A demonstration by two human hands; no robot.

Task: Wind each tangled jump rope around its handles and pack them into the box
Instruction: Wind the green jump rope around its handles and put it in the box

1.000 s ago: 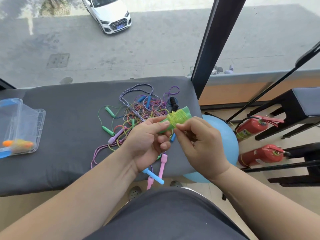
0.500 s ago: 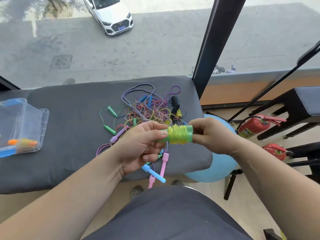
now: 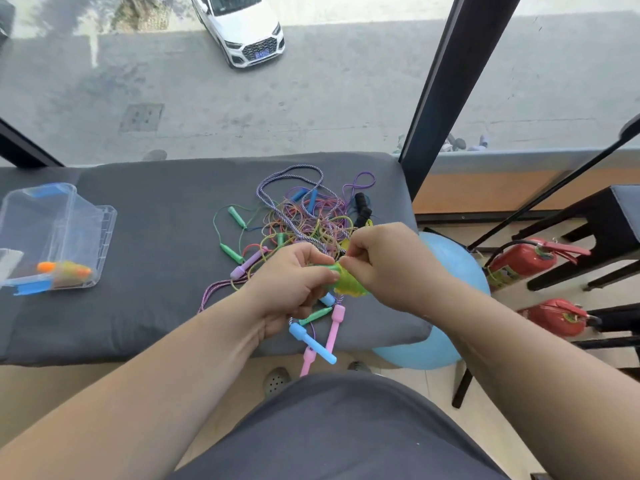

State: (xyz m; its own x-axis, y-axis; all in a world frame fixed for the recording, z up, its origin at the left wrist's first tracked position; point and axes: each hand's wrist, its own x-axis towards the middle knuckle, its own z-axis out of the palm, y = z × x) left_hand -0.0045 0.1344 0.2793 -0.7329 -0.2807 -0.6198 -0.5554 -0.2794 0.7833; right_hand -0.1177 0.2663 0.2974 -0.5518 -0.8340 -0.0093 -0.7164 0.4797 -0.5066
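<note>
Above the near right corner of the tabletop (image 3: 156,306), both grips hold one wound jump rope (image 3: 349,285), a green-handled bundle with yellow-green cord wrapped round it. The left grip (image 3: 291,282) has its fingers curled round the left end of the bundle. The right grip (image 3: 388,268) pinches the cord at the top of the bundle between thumb and fingertips; the exact finger positions are blurred.

Behind the grips, toward the far right corner, lies the tangled pile of ropes (image 3: 304,220), with green, purple, blue and black handles mixed in. A blue handle (image 3: 311,342) and a pink handle (image 3: 334,327) overhang the near edge just below the grips.

At the left edge stands the clear box (image 3: 100,237), holding an orange-handled wound rope (image 3: 65,270). A blue ball (image 3: 450,265) rests on the floor beside the right edge, with two red fire extinguishers (image 3: 523,261) further right.
</note>
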